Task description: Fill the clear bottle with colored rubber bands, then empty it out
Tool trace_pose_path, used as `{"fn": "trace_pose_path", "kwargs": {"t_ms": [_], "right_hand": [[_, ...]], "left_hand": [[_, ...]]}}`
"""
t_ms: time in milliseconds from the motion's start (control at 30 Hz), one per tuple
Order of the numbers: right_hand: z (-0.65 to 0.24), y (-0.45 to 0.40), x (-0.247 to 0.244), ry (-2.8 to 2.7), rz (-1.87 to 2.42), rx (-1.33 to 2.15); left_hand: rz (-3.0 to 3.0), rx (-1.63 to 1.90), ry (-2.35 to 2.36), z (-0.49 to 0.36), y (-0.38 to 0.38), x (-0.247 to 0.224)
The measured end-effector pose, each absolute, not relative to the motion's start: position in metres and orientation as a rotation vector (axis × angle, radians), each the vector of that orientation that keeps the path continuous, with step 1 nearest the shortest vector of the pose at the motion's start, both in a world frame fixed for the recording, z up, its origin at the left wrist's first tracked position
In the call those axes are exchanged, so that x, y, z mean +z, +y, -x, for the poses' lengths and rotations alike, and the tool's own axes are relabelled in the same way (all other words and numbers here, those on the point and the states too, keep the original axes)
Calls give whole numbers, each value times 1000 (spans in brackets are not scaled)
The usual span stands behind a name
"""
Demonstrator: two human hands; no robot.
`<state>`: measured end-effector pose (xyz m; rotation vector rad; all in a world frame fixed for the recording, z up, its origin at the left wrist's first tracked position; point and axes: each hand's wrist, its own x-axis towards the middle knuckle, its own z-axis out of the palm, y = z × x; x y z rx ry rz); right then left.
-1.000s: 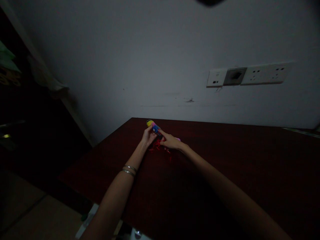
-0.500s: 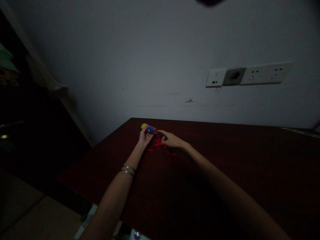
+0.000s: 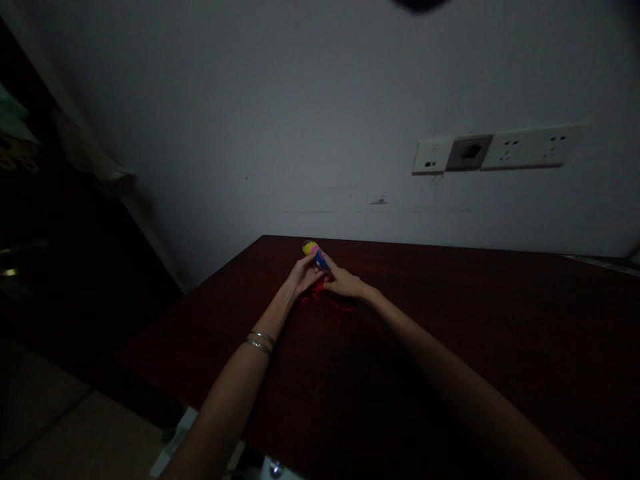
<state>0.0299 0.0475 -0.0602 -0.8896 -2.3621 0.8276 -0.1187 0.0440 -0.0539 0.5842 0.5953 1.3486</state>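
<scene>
- A yellow, pink and blue container (image 3: 317, 256) slants between the person's hands, over the dark red table (image 3: 450, 287).
- The left hand (image 3: 303, 274) holds it.
- The right hand (image 3: 344, 283) lies over its nearer end; whether it grips cannot be told.
- Red strips (image 3: 319, 289) lie just below the hands.
- Sockets (image 3: 523, 148) line the wall (image 3: 250, 100) behind.

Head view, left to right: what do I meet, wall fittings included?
Green item → bracelets → left hand → right hand → grey socket → white double socket. Tube left out: it overlaps the hands.
</scene>
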Motion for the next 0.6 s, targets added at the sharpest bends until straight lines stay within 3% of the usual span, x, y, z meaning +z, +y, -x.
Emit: {"fn": "trace_pose_path", "kwargs": {"t_ms": [600], "right_hand": [[-23, 34, -53, -2365, 953, 815]], "left_hand": [[-414, 1562, 690, 133, 59, -64]]}}
